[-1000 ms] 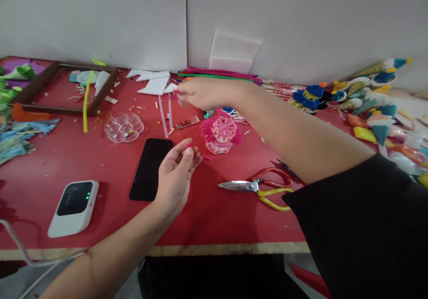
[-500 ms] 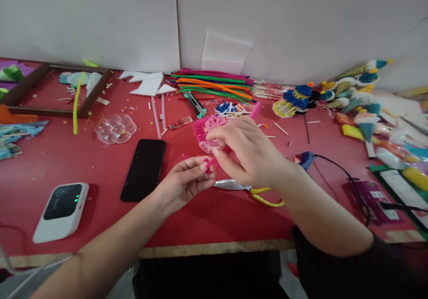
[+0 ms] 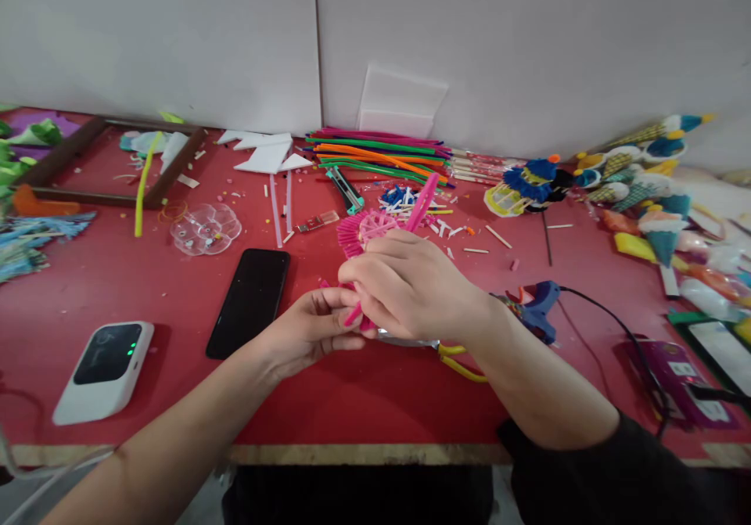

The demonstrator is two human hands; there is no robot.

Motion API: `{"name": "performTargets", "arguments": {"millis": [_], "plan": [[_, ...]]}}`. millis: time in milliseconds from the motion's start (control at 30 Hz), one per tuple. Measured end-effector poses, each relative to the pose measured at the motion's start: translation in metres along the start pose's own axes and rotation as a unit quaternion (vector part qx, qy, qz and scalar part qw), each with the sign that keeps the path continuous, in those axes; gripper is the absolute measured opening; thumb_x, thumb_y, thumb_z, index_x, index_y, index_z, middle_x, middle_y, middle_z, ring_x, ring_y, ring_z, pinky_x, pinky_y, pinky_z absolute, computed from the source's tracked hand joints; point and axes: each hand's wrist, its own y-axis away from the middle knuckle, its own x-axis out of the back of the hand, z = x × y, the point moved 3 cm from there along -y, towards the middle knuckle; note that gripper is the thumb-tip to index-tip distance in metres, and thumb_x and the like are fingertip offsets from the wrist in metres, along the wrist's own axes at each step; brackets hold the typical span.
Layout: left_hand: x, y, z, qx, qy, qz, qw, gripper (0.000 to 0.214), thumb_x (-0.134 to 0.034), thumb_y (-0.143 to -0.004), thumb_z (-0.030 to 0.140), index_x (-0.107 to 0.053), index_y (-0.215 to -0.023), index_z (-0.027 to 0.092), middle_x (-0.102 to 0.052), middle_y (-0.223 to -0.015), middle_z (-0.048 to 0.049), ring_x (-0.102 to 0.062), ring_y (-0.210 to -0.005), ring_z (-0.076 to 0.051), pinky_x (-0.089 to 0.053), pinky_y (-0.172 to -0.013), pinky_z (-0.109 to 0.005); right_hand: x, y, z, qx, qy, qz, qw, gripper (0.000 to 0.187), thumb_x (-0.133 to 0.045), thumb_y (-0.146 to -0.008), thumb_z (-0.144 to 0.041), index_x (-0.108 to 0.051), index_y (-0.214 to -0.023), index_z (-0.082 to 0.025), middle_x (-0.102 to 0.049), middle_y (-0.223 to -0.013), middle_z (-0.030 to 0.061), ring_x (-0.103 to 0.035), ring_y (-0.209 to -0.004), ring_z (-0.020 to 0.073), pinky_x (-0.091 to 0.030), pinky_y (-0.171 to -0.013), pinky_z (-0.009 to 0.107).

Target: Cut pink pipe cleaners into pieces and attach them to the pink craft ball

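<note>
A bright pink pipe cleaner point(image 3: 422, 203) slants up out of my right hand point(image 3: 419, 286), whose fingers are closed around it. Its lower end reaches the fingertips of my left hand point(image 3: 310, 329), which pinch pink pipe cleaner as well. The hands meet here, and my right fingers cover most of the join. Just behind them on the table lies a round pink fringed piece point(image 3: 350, 235), partly hidden by my right hand. Scissors with yellow handles point(image 3: 463, 364) lie beneath my right wrist, their blades mostly covered.
A black phone point(image 3: 249, 302) and a white device point(image 3: 106, 372) lie to the left. A blue glue gun point(image 3: 543, 310) with a cord rests at right. Along the wall are coloured pipe cleaners point(image 3: 381, 149), a box cutter point(image 3: 345, 188) and a brown frame point(image 3: 94, 194).
My right hand has come lower and closer to my left, now touching it. More of the pink pipe cleaner shows above the right hand. The glue gun is less covered.
</note>
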Motion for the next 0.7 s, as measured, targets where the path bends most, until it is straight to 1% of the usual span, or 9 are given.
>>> {"name": "performTargets", "arguments": {"millis": [100,233,367,533,600,700], "plan": [[0.001,0.001,0.003,-0.014,0.007,0.031,0.999,0.021,-0.094,-0.062,0.023,-0.081,-0.079,0.020,-0.077,-0.069,-0.0016,-0.074,-0.058,-0.011,-0.062,-0.059,-0.015,0.001,0.002,0.004,0.007,-0.005,-0.003,1.000,0.022,-0.040,-0.089,-0.014,-0.062,-0.087,-0.017,-0.062,-0.073,0.0046,-0.050,-0.071,0.0186,-0.041,-0.070,0.034],[-0.003,0.001,0.001,0.005,-0.022,0.016,1.000,0.019,-0.092,-0.065,0.026,-0.081,-0.078,0.019,-0.078,-0.070,-0.0055,-0.076,-0.063,-0.014,-0.062,-0.061,-0.016,0.000,0.006,0.008,0.005,-0.001,-0.011,1.000,0.021,-0.041,-0.088,-0.015,-0.062,-0.087,-0.017,-0.061,-0.072,0.0044,-0.050,-0.070,0.0184,-0.042,-0.070,0.033],[-0.004,0.000,-0.003,0.002,-0.040,0.019,0.999,0.017,-0.091,-0.066,0.028,-0.082,-0.078,0.019,-0.079,-0.072,-0.0067,-0.076,-0.066,-0.014,-0.062,-0.061,-0.016,-0.004,0.004,0.007,0.011,-0.009,-0.023,1.000,0.023,-0.041,-0.092,-0.014,-0.061,-0.082,-0.017,-0.062,-0.072,0.0038,-0.051,-0.071,0.0177,-0.040,-0.070,0.032],[-0.006,-0.001,-0.004,-0.045,-0.075,0.030,0.996,0.011,-0.088,-0.071,0.026,-0.082,-0.079,0.021,-0.078,-0.072,-0.0053,-0.074,-0.064,-0.012,-0.060,-0.058,-0.015,-0.009,0.000,0.006,-0.001,-0.006,-0.041,0.999,0.028,-0.038,-0.099,-0.016,-0.062,-0.084,-0.018,-0.063,-0.075,0.0027,-0.050,-0.070,0.0157,-0.034,-0.064,0.030],[-0.007,-0.001,-0.004,-0.052,-0.069,0.022,0.996,0.010,-0.088,-0.071,0.026,-0.082,-0.077,0.021,-0.078,-0.072,-0.0044,-0.072,-0.063,-0.012,-0.060,-0.058,-0.015,-0.010,-0.002,0.004,0.011,-0.001,-0.033,0.999,0.029,-0.037,-0.100,-0.017,-0.063,-0.087,-0.017,-0.062,-0.073,0.0018,-0.050,-0.070,0.0155,-0.033,-0.062,0.030],[-0.009,0.000,-0.005,-0.047,-0.050,-0.003,0.998,0.010,-0.087,-0.072,0.028,-0.080,-0.074,0.020,-0.076,-0.071,-0.0033,-0.071,-0.061,-0.010,-0.060,-0.060,-0.016,-0.010,-0.003,0.003,0.040,-0.001,0.004,0.999,0.027,-0.037,-0.101,-0.015,-0.064,-0.097,-0.016,-0.063,-0.072,0.0005,-0.052,-0.070,0.0156,-0.038,-0.062,0.030]]}}
